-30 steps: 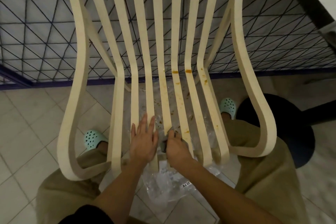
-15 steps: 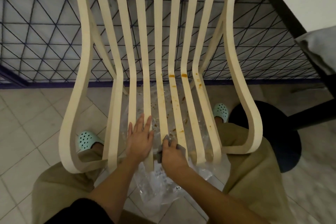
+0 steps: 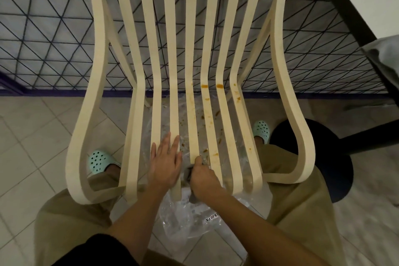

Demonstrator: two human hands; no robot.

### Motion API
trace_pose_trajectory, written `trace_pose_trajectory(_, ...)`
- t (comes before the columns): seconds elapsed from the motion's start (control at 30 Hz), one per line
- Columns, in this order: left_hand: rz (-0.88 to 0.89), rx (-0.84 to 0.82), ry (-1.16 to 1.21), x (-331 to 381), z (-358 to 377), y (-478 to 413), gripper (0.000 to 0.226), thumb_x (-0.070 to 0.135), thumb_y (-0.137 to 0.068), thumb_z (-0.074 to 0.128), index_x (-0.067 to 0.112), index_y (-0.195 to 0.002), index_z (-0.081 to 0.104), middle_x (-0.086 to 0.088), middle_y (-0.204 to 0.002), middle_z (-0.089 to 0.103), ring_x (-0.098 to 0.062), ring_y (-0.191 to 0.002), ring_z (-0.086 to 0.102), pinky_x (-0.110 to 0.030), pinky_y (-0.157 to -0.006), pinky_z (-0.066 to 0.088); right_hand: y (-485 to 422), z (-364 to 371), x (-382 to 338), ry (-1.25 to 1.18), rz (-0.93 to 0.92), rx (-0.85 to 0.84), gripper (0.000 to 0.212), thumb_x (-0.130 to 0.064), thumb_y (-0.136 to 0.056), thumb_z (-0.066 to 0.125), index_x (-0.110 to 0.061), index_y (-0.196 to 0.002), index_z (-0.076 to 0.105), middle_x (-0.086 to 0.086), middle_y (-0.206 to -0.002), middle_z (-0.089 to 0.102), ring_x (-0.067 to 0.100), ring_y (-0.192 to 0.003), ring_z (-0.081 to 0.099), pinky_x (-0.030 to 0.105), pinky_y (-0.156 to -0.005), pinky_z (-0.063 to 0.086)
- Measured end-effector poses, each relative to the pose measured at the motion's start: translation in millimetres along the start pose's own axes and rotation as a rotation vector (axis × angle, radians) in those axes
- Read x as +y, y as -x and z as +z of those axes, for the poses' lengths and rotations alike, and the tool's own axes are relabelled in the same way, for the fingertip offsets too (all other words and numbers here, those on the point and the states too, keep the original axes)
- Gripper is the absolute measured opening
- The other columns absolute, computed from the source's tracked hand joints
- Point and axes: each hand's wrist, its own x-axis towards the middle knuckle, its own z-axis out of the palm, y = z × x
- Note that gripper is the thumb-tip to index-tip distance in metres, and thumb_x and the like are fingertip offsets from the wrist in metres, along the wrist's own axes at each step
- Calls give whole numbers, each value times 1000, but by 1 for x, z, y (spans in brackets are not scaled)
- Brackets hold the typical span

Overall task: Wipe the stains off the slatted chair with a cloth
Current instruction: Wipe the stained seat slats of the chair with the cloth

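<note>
Peeking out on either side of the right hand [image 3: 204, 179], the grey cloth [image 3: 187, 174] shows only as two dark scraps, the rest buried under the curled fingers, so its shape is hard to make out. The backrest of the cream slatted chair [image 3: 192, 49] runs off the top edge, and the near end of the middle slat is hidden beneath that hand. Orange-brown stains [image 3: 204, 86] mark the bend where seat meets back and smear down the middle and right-hand seat slats. Under the seat lies a crumpled clear plastic sheet [image 3: 194, 218], spattered with the same colour and bearing a small white label whose print is too small to read fully. It rests on a pale tiled floor [image 3: 32, 136], and behind the chair stands a dark wire mesh panel [image 3: 54, 39] in a triangle pattern. A black round base [image 3: 336, 157] sits on the floor to the right, partly behind the chair's arm loop. The person's khaki trousers [image 3: 302, 201] and mint clogs [image 3: 98, 161] flank the seat. The left hand [image 3: 165, 164] lies flat, fingers straight and slightly spread, palm down on the slats just left of centre. The right hand is closed round the cloth, pressing it to the front of the middle slat, right beside the left hand.
</note>
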Motion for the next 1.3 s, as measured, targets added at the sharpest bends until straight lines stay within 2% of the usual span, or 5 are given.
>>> trace_pose_trajectory(0.13,-6,-5,-1,0,1,0,59,46,-99,4,29,-155,10,-1,-163,9,-14,-150,7,-43,-122,-1,-15,-8,-6,-53,-2,48,32,-20,-98,44,-12,-127,33,18,-117,59,37,-103,59,47,-86,50)
trace_pose_trajectory(0.27,-14,-3,-9,-2,3,-2,57,45,-101,8,29,-155,11,-1,-163,10,-15,-150,11,-45,-122,4,-30,-12,-10,-17,10,52,36,-18,-95,50,-13,-126,32,18,-116,57,37,-101,59,49,-84,52)
trace_pose_trajectory(0.67,-16,-8,-47,-3,8,-3,57,44,-102,18,29,-155,10,-3,-163,9,-17,-150,12,-45,-121,4,-70,-27,-20,-4,-8,85,25,-21,-100,38,-13,-123,32,19,-111,58,37,-95,59,43,-68,44)
trace_pose_trajectory(1.07,-24,-33,-4,0,-1,-1,59,46,-99,10,29,-155,12,-2,-163,8,-15,-150,12,-42,-121,-2,-104,-54,-33,-21,-37,97,20,-15,-102,34,-10,-121,34,15,-91,57,31,-74,54,42,-62,44)
trace_pose_trajectory(1.3,-39,-31,10,-1,1,-3,57,44,-101,16,31,-155,6,0,-164,4,-13,-150,10,-39,-120,-8,-125,-67,-40,-103,-30,124,20,-16,-102,28,-9,-120,36,20,-107,60,38,-92,60,50,-78,52)
